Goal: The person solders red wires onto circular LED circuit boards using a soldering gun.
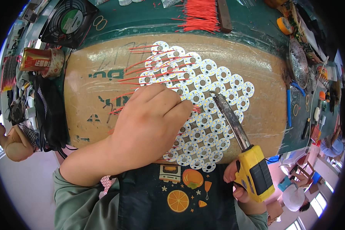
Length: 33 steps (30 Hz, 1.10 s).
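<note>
My left hand (147, 119) is closed above the sheet of round white LED boards (208, 67), with its knuckles up. Ends of red wires (196, 109) poke out beside its fingers, whose tips are hidden underneath. My right hand (239, 188) grips a yellow and black soldering gun (253, 170), partly hidden behind the handle. The iron's bent tip (214, 93) is over the ring boards, right of my left hand; I cannot tell if it touches one. Several boards at the upper left have red wires (136, 71) running off to the left.
The boards lie on brown cardboard (92, 61) over a green table. A pile of red wires (199, 15) lies beyond, against a dark bar (224, 15). A black fan (69, 23) and a can (36, 59) stand left. At right are a metal dish (298, 63) and tools. Other people sit farther off.
</note>
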Each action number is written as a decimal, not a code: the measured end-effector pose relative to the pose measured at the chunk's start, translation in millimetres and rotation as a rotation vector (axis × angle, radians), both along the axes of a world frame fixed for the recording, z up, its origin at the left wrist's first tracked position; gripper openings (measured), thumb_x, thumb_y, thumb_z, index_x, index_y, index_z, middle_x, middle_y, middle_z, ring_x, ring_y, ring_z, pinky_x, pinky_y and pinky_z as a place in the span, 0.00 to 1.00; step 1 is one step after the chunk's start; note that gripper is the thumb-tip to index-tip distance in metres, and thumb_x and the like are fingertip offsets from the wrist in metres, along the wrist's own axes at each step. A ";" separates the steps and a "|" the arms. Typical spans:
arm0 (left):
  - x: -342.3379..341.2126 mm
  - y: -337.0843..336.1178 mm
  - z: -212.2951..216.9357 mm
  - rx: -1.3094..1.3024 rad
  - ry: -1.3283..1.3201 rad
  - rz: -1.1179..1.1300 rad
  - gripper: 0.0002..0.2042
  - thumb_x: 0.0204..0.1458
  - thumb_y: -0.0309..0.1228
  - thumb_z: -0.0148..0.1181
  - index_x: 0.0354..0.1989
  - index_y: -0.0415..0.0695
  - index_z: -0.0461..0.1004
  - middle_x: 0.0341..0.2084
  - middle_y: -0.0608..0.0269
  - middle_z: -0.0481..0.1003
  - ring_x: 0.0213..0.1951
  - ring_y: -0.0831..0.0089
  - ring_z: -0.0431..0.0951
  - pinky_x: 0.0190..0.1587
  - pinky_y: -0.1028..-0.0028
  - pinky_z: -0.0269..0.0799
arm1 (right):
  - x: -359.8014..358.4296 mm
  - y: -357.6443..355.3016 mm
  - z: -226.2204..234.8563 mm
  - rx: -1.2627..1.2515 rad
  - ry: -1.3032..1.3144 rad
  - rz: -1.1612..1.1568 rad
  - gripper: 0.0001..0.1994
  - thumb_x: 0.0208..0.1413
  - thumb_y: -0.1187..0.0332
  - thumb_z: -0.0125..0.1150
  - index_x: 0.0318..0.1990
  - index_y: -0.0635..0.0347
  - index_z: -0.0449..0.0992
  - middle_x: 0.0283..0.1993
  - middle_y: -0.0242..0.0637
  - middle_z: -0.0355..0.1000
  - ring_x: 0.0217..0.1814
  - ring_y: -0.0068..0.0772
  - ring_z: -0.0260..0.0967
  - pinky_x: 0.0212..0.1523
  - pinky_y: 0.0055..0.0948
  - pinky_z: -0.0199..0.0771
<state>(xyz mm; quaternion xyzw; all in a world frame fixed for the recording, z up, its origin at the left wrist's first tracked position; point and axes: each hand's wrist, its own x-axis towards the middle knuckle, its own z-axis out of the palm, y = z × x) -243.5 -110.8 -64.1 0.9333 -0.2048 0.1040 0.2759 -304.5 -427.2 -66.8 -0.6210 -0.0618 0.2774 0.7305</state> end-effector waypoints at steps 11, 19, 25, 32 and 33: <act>6.6 -0.7 -10.2 0.018 -0.036 0.022 0.16 0.38 0.19 0.63 0.40 0.42 0.80 0.32 0.62 0.75 0.36 0.62 0.77 0.40 0.64 0.74 | 5.2 2.5 6.7 -0.236 -0.029 -0.015 0.20 0.49 0.50 0.75 0.32 0.56 0.77 0.29 0.32 0.74 0.27 0.35 0.71 0.30 0.30 0.69; 7.8 -1.7 -9.7 0.015 -0.032 0.023 0.17 0.37 0.19 0.63 0.40 0.42 0.81 0.32 0.62 0.75 0.36 0.62 0.76 0.39 0.64 0.73 | 7.6 -2.0 4.6 -0.218 0.041 0.015 0.16 0.47 0.56 0.76 0.31 0.58 0.77 0.28 0.32 0.73 0.28 0.33 0.71 0.30 0.30 0.69; 6.9 -1.2 -9.5 0.033 -0.011 0.026 0.16 0.38 0.19 0.63 0.39 0.42 0.80 0.32 0.62 0.75 0.35 0.63 0.76 0.39 0.65 0.72 | 7.5 2.1 4.6 -0.217 0.015 0.009 0.16 0.48 0.55 0.76 0.31 0.57 0.77 0.28 0.33 0.73 0.28 0.34 0.72 0.29 0.30 0.70; 7.1 -1.9 -11.1 0.022 -0.021 0.035 0.15 0.39 0.19 0.63 0.39 0.42 0.80 0.32 0.62 0.75 0.35 0.63 0.76 0.39 0.65 0.72 | 7.2 0.7 4.9 -0.264 -0.028 0.020 0.16 0.48 0.55 0.75 0.32 0.56 0.78 0.28 0.32 0.73 0.28 0.34 0.72 0.30 0.30 0.70; 7.1 -2.2 -11.1 0.020 -0.024 0.037 0.15 0.39 0.19 0.63 0.39 0.42 0.80 0.32 0.62 0.75 0.35 0.63 0.76 0.39 0.65 0.72 | 6.9 0.4 4.3 -0.270 -0.022 0.013 0.16 0.48 0.55 0.75 0.32 0.56 0.78 0.28 0.32 0.73 0.28 0.34 0.72 0.30 0.30 0.70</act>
